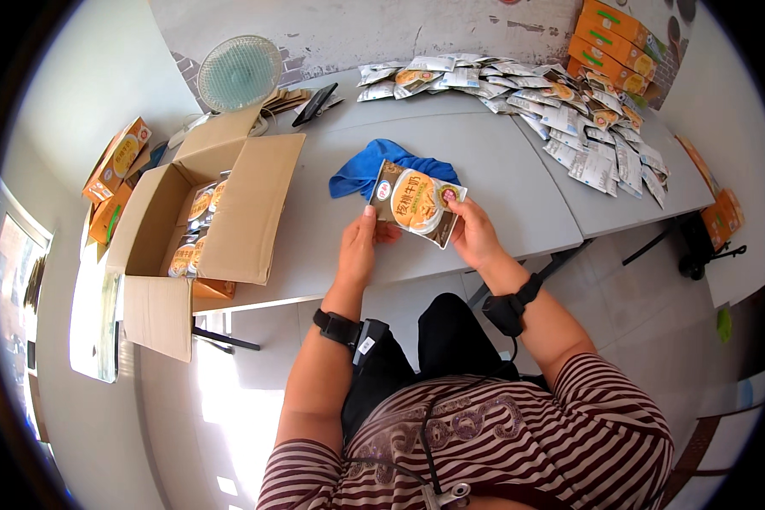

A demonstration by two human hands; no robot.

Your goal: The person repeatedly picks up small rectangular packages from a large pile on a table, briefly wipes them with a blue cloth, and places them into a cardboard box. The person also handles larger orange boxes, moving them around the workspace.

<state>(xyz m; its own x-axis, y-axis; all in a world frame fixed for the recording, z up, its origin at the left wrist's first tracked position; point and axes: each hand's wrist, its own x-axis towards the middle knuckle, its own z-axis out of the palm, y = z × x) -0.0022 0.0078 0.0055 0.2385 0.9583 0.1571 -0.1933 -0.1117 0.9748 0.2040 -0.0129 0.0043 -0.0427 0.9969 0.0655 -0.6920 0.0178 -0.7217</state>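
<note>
Striped shirt [484, 433]: nearest item, at the lower edge of the view.
Wrist units: black strap unit [338, 328] on the left forearm; second black unit [510, 313], with cable, on the right.
Left hand [360, 245]: fingers gripping the packet at its left side, thumb toward the front face.
Right hand [478, 236]: fingers gripping the packet at its right side, thumb on the front face.
Packet [413, 212]: brown, white and orange; held tilted between both hands, printed face visible, above the front part of the grey surface [518, 191].
Blue cloth [357, 172]: crumpled on the surface, partly hidden behind the packet.
Open carton [246, 212]: left of the hands, flaps spread; similar packets [202, 202] inside.
Orange boxes [115, 161]: beyond the carton's left side.
Dark flat device [316, 104]: tilted, toward the rear.
Packet pile [569, 119]: rear and right, overlapping pouches.
Fan [240, 73]: rear left.
Box stack [608, 49]: orange, rear right, behind the pile.
</note>
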